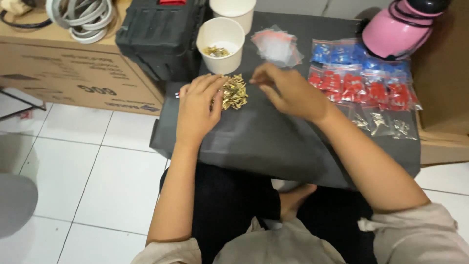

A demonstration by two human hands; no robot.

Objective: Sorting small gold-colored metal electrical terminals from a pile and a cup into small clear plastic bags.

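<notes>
**Desk:** What does the head view show at the dark grey work board [273,142] laid across the seated person's lap?

**Photographer:** A small heap of shiny brass-coloured metal terminals [235,92] lies near the far middle of the board. The left hand [198,107] rests palm down on the board, fingers loosely spread and slightly curled, their tips touching the heap's left edge. It grips nothing that can be seen.

**Desk:** And the other hand?

**Photographer:** The right hand [288,90] sits just right of the heap, fingers drawn together, thumb and forefinger pinched towards the pile. Whether a terminal is between them cannot be told; the spot is too small and blurred.

**Desk:** What surrounds the heap?

**Photographer:** Just beyond it stands a white paper cup [221,44] with a few more brass pieces at its bottom, and a second white paper cup [234,11] stands behind that, its inside out of view. To the right of the cups lies a loose stack of empty clear plastic zip bags [277,46]. Further right, rows of small filled bags cover the board: blue connector packets [342,53] farthest away, red connector packets [364,88] in front of them, and clear packets of bare metal terminals [381,122] nearest the person.

**Desk:** Anything off the board?

**Photographer:** A black plastic tool case [159,36] sits against the board's far left corner, on the edge of a brown cardboard box [68,73]. A coil of white cable [85,19] lies on the box. A pink rounded bottle-like object [395,29] is at top right. White floor tiles [97,171] show below.
</notes>
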